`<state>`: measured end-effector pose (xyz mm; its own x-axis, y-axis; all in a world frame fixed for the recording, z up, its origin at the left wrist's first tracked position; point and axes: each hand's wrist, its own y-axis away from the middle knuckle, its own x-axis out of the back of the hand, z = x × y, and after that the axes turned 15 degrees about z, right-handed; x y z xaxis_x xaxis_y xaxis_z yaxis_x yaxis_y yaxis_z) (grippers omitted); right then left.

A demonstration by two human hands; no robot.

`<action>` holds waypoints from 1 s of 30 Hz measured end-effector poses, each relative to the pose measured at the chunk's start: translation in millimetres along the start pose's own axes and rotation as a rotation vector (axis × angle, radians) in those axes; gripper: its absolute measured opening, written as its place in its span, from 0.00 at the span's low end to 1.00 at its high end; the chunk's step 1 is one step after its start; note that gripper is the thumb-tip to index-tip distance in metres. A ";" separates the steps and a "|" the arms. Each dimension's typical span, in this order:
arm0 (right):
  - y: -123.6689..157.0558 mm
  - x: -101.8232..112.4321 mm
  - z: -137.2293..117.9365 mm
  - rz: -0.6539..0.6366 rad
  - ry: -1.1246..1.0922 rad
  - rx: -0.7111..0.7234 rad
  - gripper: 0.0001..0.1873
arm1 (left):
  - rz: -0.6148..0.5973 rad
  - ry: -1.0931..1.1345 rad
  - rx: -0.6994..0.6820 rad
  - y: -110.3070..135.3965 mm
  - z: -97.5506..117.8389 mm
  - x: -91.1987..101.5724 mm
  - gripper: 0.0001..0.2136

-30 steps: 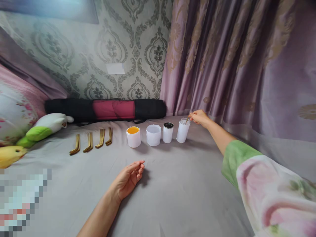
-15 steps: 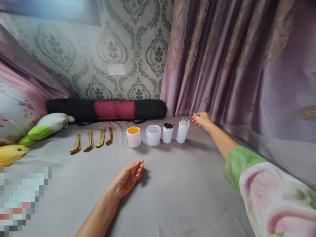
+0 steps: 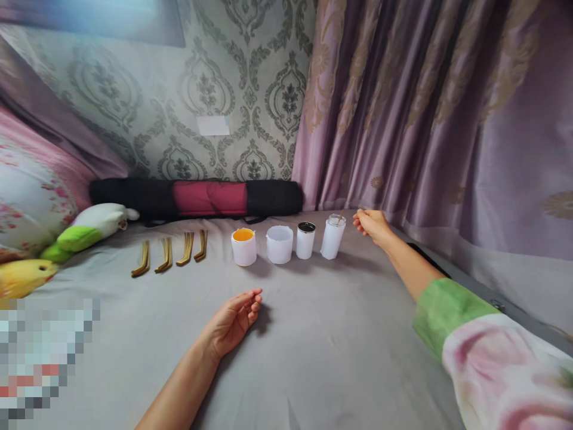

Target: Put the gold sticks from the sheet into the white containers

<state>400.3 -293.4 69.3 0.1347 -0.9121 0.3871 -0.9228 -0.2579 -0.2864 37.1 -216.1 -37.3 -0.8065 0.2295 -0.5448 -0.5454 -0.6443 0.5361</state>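
Observation:
My right hand point(image 3: 372, 227) hovers just right of a tall glass jar point(image 3: 332, 239) wrapped in white. Its fingers are loosely bent, and I see nothing between them. A thin brown stick point(image 3: 341, 214) leans in the jar's mouth, apart from my fingertips. My left hand point(image 3: 236, 319) rests on the grey sheet point(image 3: 313, 334), palm turned sideways, fingers slightly curled and holding nothing. Beyond it stand a white-wrapped cup with an orange inside point(image 3: 244, 251), a translucent white cup point(image 3: 280, 246) and a white-wrapped can with a dark inside point(image 3: 305, 242).
Several bundles of thin, bent golden-brown sticks point(image 3: 163, 257) lie in a row left of the cups. A black and dark red roll point(image 3: 206, 199) lies along the wall. Plush toys point(image 3: 94, 227) are at the left, and a purple curtain point(image 3: 403, 119) hangs at the right.
My right hand has moved slightly right, away from the jar, and the stick now stands in it clear of my fingers. My left hand has stayed in place.

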 end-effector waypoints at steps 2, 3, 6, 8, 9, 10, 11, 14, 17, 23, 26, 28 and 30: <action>2.3 1.4 0.3 -0.001 -0.009 -0.006 0.13 | 0.007 0.002 0.000 0.4 0.3 -0.3 0.07; 3.7 2.1 0.5 -0.002 -0.013 -0.009 0.13 | 0.007 0.004 0.001 0.4 0.4 -0.3 0.07; 9.3 4.9 1.2 -0.010 -0.038 -0.025 0.13 | -0.001 0.006 0.000 0.2 0.3 0.5 0.07; 14.7 7.2 1.5 -0.017 -0.054 -0.045 0.13 | -0.007 0.007 0.001 -0.1 0.0 1.0 0.07; 17.7 8.4 1.7 -0.019 -0.060 -0.056 0.13 | -0.008 0.008 0.001 -0.2 -0.2 1.2 0.07; 20.9 9.5 2.0 -0.019 -0.064 -0.065 0.13 | -0.009 0.009 0.002 -0.3 -0.3 1.2 0.07; 24.2 10.6 2.4 -0.020 -0.068 -0.074 0.13 | -0.008 0.010 0.003 -0.3 -0.3 1.2 0.07; 33.7 13.1 5.1 -0.025 -0.092 -0.103 0.12 | -0.002 0.013 0.011 -0.3 -0.2 0.9 0.07; 42.6 13.9 10.1 -0.044 -0.130 -0.140 0.11 | -0.003 0.019 0.017 -0.2 0.2 0.8 0.07; 60.4 11.5 20.9 -0.101 -0.187 -0.178 0.11 | -0.006 0.021 0.011 -0.8 -0.3 2.1 0.06; 68.6 9.3 24.0 -0.133 -0.207 -0.192 0.11 | -0.005 0.018 0.002 -1.1 -0.6 2.8 0.07; 73.3 7.5 25.1 -0.147 -0.210 -0.195 0.11 | -0.007 0.013 -0.001 -1.1 -0.6 3.0 0.07; 77.8 5.7 25.6 -0.154 -0.206 -0.196 0.11 | -0.010 0.009 0.002 -1.0 -0.3 2.7 0.07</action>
<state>338.5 -326.8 26.9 0.3305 -0.9175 0.2212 -0.9349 -0.3504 -0.0564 35.5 -215.1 -39.5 -0.7988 0.2293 -0.5562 -0.5541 -0.6406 0.5316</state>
